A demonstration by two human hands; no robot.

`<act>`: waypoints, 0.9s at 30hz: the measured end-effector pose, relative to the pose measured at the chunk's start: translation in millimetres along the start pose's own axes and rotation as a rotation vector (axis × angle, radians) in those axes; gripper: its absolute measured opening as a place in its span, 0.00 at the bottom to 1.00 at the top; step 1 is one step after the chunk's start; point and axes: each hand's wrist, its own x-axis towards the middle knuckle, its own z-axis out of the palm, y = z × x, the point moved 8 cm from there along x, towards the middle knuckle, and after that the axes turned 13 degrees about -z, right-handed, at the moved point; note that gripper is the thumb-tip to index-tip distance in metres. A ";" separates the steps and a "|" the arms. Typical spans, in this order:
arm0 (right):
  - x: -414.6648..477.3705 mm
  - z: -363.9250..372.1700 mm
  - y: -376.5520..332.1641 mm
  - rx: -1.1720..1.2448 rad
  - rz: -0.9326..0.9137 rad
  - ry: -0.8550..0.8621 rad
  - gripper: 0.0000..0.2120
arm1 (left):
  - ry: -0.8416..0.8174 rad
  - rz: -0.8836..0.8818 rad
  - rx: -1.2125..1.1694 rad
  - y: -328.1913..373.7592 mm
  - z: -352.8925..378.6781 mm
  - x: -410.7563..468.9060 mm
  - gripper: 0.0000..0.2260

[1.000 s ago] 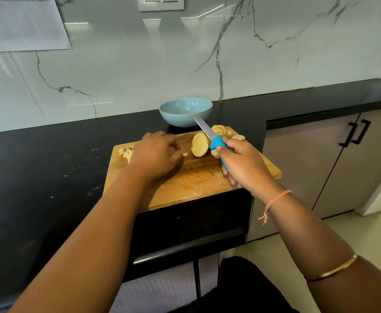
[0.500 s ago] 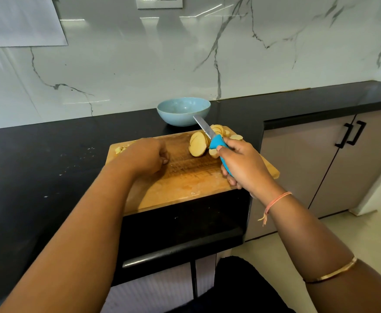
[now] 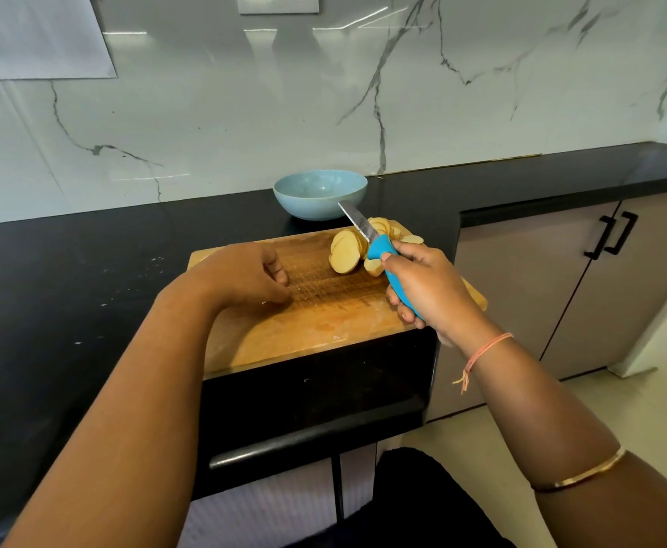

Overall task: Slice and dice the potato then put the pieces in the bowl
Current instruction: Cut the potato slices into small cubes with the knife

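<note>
the right hand [image 3: 429,288] wraps its fingers tight round the blue handle of the knife [image 3: 377,249], blade angled over the potato slices [image 3: 347,253] toward the bowl [image 3: 318,207]. the slices lean fanned at the far side of the cutting board [image 3: 324,326]. the left hand [image 3: 245,272] rests on the board's left part, apart from them, fingers curled under; whether they pinch anything cannot be told.
</note>
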 end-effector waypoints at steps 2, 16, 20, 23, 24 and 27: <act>0.4 0.1 0.1 0.000 -0.001 0.002 0.19 | 0.032 -0.037 0.076 -5.7 -2.9 2.0 0.03; 1.1 -1.7 3.2 0.117 0.005 -0.002 0.16 | 0.372 -0.111 0.009 -5.6 -22.7 5.5 0.07; 1.2 -2.4 4.9 0.124 0.011 0.000 0.16 | 0.320 0.016 0.008 29.1 -7.9 7.2 0.12; 1.6 -2.9 5.4 0.123 0.019 -0.001 0.16 | 0.228 0.047 -0.015 56.7 8.9 13.2 0.16; 1.9 -3.1 5.5 0.120 0.023 -0.001 0.16 | 0.199 0.032 -0.040 61.5 12.9 15.4 0.19; 2.8 -3.3 5.2 0.114 0.023 0.002 0.16 | 0.140 -0.031 -0.176 62.4 21.8 21.6 0.22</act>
